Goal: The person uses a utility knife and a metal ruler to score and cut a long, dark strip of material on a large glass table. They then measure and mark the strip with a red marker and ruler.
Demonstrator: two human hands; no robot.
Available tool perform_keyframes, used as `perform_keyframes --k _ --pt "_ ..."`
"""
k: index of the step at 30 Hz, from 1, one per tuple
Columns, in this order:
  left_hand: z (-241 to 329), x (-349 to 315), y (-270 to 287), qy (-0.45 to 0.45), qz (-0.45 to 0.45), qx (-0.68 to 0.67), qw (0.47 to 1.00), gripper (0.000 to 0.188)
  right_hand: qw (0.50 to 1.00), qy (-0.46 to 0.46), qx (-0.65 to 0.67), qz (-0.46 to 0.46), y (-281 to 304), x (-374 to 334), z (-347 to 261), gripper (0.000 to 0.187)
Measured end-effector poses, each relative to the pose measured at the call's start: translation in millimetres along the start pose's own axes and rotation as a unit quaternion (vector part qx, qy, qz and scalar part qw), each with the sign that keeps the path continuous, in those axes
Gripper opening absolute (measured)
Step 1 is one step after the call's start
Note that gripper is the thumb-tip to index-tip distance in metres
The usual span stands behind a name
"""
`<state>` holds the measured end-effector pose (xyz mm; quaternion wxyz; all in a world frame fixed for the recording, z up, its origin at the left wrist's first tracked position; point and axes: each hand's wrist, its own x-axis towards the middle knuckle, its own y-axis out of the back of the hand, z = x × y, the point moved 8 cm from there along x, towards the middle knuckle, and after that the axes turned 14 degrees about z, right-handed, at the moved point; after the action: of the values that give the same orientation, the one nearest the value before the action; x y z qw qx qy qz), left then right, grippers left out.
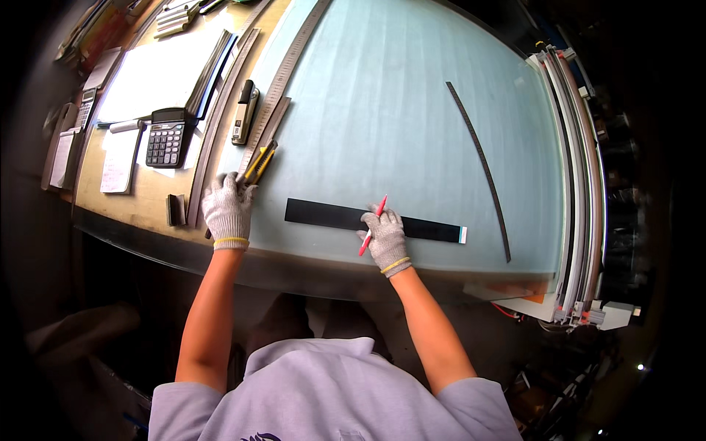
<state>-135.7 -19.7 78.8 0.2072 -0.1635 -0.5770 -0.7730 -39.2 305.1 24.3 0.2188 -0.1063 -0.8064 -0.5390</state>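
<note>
My right hand (pixel 384 237), in a grey knit glove, holds a red pen (pixel 373 223) and rests on a flat black strip (pixel 327 214) lying across the pale blue-green cutting surface (pixel 382 110). My left hand (pixel 228 208), also gloved, lies at the left end of that surface. Its fingers touch the near end of a yellow and black utility knife (pixel 261 162). A long metal ruler (pixel 283 73) runs away from the knife toward the far edge.
A thin curved black strip (pixel 482 165) lies at the right of the surface. A calculator (pixel 166 137), white papers (pixel 158 77), a stapler-like tool (pixel 244 112) and notepads sit on the wooden bench at left. A stack of metal rails (pixel 577 169) borders the right side.
</note>
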Motion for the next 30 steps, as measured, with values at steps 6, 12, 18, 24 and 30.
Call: perform_keyframes --k 6,12,18,24,30 --pt "91.5 -119.9 5.9 -0.226 -0.149 -0.19 0.944 0.081 0.997 -0.06 0.054 0.02 7.3 -4.8 12.3 0.04" --pt "70.1 -191.4 9.0 -0.115 -0.273 -0.031 0.954 0.103 0.95 -0.24 0.032 0.198 79.1 -59.5 163.0 0.039" --pt "-78.8 -259.3 103.0 0.069 -0.108 0.216 0.968 0.097 0.863 -0.411 -0.196 0.217 182.2 -128.3 361.6 0.042" --pt "57.4 -170.9 36.1 -0.035 -0.061 0.012 0.997 0.091 0.877 -0.431 -0.116 0.178 195.6 -155.0 433.2 0.037" --pt "106.3 -154.0 -13.2 -0.103 -0.108 -0.055 0.987 0.086 0.912 -0.404 -0.037 0.062 203.3 -213.2 322.8 0.03"
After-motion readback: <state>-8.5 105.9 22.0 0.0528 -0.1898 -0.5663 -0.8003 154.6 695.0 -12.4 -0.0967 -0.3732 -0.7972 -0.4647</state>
